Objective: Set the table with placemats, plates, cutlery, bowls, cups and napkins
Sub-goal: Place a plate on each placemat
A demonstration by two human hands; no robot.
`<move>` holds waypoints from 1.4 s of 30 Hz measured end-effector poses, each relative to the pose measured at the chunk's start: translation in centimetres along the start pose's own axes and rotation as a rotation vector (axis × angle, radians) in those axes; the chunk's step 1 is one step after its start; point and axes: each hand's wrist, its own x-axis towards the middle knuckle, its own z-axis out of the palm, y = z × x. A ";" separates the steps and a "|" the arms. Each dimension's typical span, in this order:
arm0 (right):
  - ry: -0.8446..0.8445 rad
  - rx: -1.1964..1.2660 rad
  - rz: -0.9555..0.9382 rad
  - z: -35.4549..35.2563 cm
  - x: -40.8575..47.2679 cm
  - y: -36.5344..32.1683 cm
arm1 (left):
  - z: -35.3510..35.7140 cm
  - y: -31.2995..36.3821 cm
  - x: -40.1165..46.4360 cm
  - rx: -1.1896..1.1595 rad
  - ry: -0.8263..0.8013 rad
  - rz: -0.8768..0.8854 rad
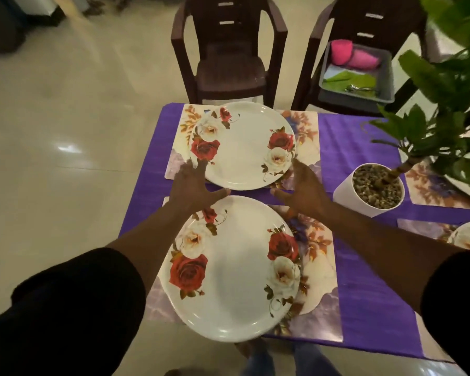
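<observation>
Purple tablecloth [364,289] on pale tiled floor [65,118]; both hands, left [194,185] and right [303,189], fingers spread wide, holding nothing.

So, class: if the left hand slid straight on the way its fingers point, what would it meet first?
Most likely the near rim of the far plate: the left hand has its fingertips right at that edge, though whether they already touch is unclear.

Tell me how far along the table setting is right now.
Done: the far plate and near plate each sit on a floral placemat. In hand: nothing is held; the left hand and right hand are open beside the far plate. Left: pink cups, green napkins and cutlery wait in the gray bin.
</observation>
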 end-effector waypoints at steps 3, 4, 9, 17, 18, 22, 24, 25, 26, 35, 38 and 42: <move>-0.077 -0.103 -0.028 0.5 1.1 1.4 | 1.0 0.3 1.2 0.091 -0.089 -0.027; -0.076 -0.141 -0.045 0.7 1.4 1.7 | 1.3 0.3 1.4 0.105 -0.103 -0.041; -0.037 -0.199 -0.118 0.8 2.1 1.7 | 1.6 0.5 1.6 0.138 -0.083 -0.076; 0.060 -0.224 -0.054 0.7 3.9 1.0 | 0.7 1.1 2.8 0.163 -0.043 -0.089; 0.060 -0.230 -0.051 0.7 4.1 1.0 | 0.7 1.0 3.0 0.168 -0.035 -0.086; 0.064 -0.263 -0.027 0.6 4.6 0.9 | 0.9 0.8 3.6 0.181 0.003 -0.064; 0.070 -0.287 -0.027 0.5 4.9 0.8 | 0.9 0.9 3.9 0.198 0.019 -0.051; 0.069 -0.296 -0.026 0.4 5.0 0.9 | 0.9 1.0 4.0 0.202 0.019 -0.047; 0.066 -0.304 -0.024 0.4 5.0 1.0 | 0.9 1.0 4.1 0.205 0.016 -0.045; 0.020 -0.320 0.027 1.0 5.1 0.6 | 0.8 1.5 4.3 0.170 -0.045 -0.037; -0.045 -0.268 0.032 1.0 5.3 0.2 | 0.6 1.7 4.4 0.073 -0.071 -0.072; -0.118 -0.243 0.056 -0.3 5.0 -1.3 | 0.2 1.9 3.6 -0.014 -0.073 -0.113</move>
